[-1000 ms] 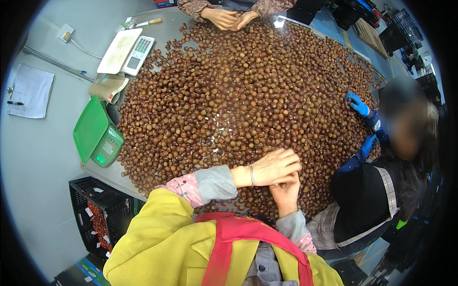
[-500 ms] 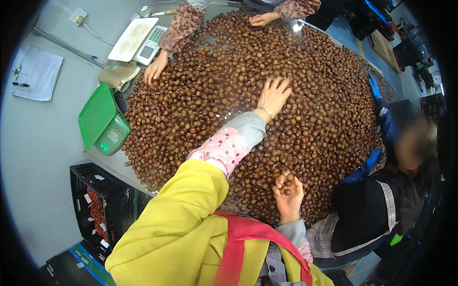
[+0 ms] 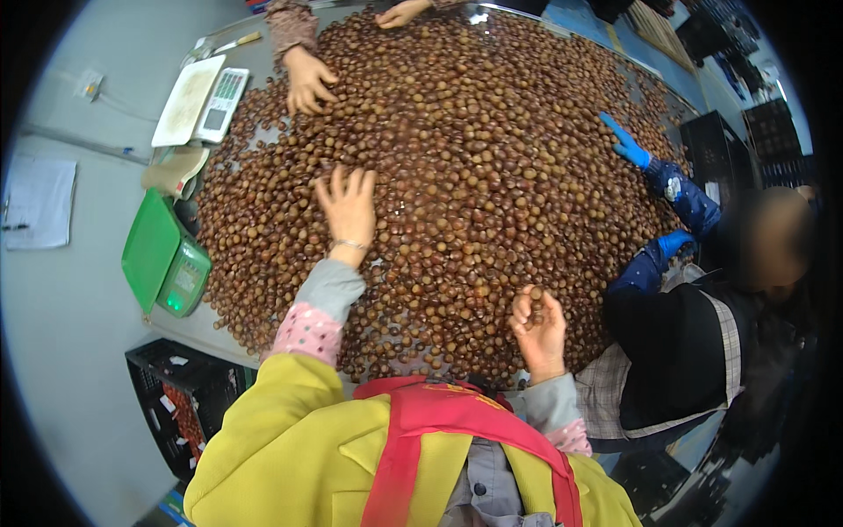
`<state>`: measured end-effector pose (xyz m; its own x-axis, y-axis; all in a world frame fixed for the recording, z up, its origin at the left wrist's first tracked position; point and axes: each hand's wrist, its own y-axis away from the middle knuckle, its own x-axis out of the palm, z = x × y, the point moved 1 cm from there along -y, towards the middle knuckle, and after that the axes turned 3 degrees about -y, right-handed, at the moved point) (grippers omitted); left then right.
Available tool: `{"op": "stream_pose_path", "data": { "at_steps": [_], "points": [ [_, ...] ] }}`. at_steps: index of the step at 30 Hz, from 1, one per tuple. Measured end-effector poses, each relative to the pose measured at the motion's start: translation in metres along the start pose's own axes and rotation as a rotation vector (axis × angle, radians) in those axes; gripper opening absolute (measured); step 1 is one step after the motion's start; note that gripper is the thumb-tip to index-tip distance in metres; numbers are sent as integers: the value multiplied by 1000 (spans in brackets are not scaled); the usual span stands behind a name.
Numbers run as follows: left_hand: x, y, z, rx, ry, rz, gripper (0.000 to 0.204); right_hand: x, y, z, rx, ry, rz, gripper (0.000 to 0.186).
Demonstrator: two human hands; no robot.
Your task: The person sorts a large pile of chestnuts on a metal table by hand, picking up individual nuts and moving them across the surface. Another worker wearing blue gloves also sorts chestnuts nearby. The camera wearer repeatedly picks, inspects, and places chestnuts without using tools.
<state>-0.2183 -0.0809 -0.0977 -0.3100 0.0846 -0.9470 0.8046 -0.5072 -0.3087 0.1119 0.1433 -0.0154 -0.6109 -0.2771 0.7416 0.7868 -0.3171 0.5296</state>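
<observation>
A broad heap of round brown chestnuts, many with a pale tan patch, covers the metal table. My left hand lies palm down on the left-middle part of the heap, its fingers spread and touching the nuts. Near the table's front edge, my right hand is turned palm up with its fingers curled. At least one chestnut shows between its thumb and fingers; whether more sit deeper in the palm is hidden.
Left, a green scale and a white scale stand along the table. A co-worker's bare hand is at the far left, a blue-gloved hand at the right. A black crate stands left of me.
My left hand has shifted left across the heap, away from its middle. My right hand stays near the front edge, with fewer chestnuts showing. The co-worker's blue-gloved hand reaches further over the nuts.
</observation>
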Motion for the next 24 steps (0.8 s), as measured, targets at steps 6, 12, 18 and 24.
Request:
{"op": "stream_pose_path", "data": {
  "at_steps": [6,12,18,24],
  "points": [
    [5,28,37,-104,-81,-65,45,-34,27,109,-59,237,-137,34],
    [15,32,55,-379,-145,-105,38,-57,44,101,-81,159,-133,33],
    [-8,8,-21,-263,366,-174,42,-60,43,17,-65,-91,-188,36],
    [-26,-54,-145,189,833,-154,27,-55,50,-9,35,-113,-2,41]
  ]
}}
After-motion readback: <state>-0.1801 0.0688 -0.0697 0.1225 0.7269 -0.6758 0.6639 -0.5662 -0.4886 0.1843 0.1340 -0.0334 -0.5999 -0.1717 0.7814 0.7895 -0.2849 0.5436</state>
